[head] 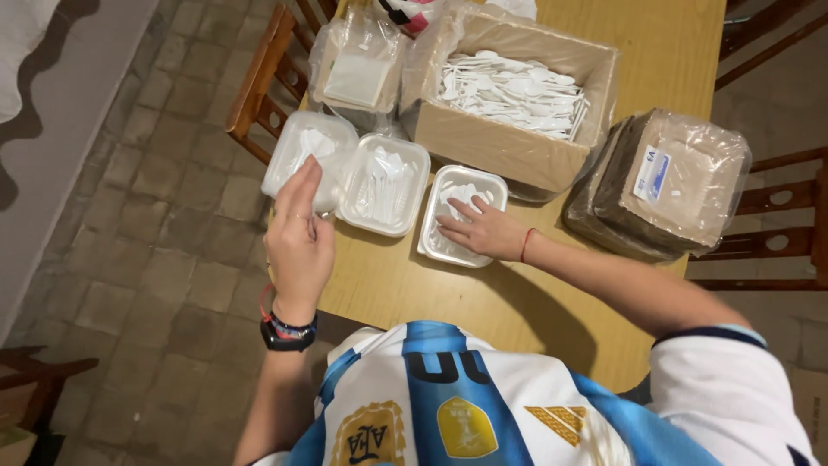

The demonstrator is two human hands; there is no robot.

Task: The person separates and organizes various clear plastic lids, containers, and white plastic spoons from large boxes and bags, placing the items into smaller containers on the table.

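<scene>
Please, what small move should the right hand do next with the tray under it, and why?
Probably slide the tray a little toward the table's middle. The right hand lies flat in it, on white plastic cutlery, and its near corner sits close to the table edge. The left hand hovers by the open container.

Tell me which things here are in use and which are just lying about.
In use: left hand over open clamshell tray; right hand in small tray; box of white cutlery.
Lying about: wrapped brown stack, bagged napkins, chair.
</scene>
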